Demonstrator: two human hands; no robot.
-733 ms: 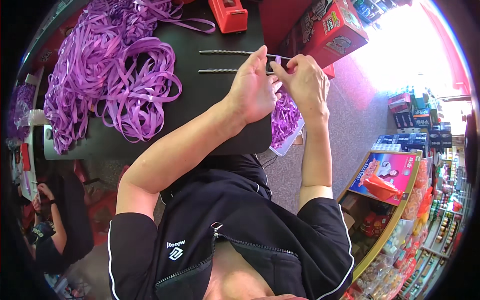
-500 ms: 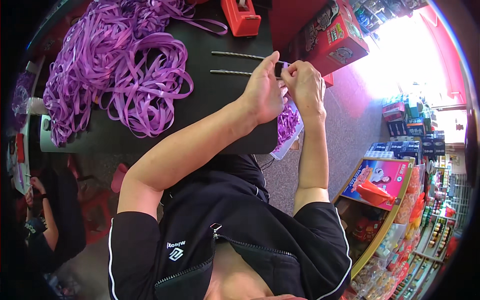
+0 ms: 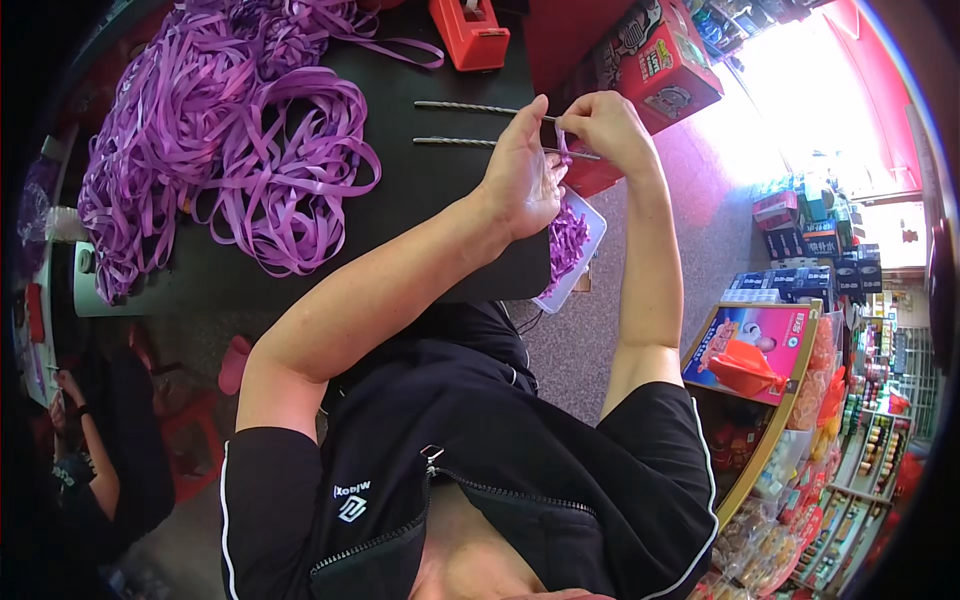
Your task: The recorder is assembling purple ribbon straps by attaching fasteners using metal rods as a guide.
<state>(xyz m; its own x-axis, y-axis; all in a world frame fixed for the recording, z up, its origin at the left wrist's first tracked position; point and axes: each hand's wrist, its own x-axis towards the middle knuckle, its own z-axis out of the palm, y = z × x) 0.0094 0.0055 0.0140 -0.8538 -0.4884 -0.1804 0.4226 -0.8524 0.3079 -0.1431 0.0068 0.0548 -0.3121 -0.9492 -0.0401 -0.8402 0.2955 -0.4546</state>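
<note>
Two thin twisted metal rods (image 3: 455, 141) lie side by side on the black table, their right ends reaching past its edge. A strip of purple ribbon (image 3: 563, 143) runs at those ends. My right hand (image 3: 612, 128) pinches the ribbon between thumb and fingertips near the upper rod. My left hand (image 3: 520, 185) is beside the lower rod, thumb raised and fingers bent a little toward the ribbon; it looks open, though its fingertips are partly hidden. Below the hands, a white tray (image 3: 588, 250) holds short purple ribbon pieces (image 3: 568, 240).
A large tangled heap of purple ribbon (image 3: 230, 150) covers the left of the black table (image 3: 420, 230). At the table's back stands a red tape dispenser (image 3: 470, 38). A red box (image 3: 665, 65) is at far right, shop shelves beyond. Another person (image 3: 90, 450) sits at far left.
My right hand has moved slightly up and turned, its elbow swinging outward to the right. The rod ends and more of the tray now show. My left hand has barely shifted.
</note>
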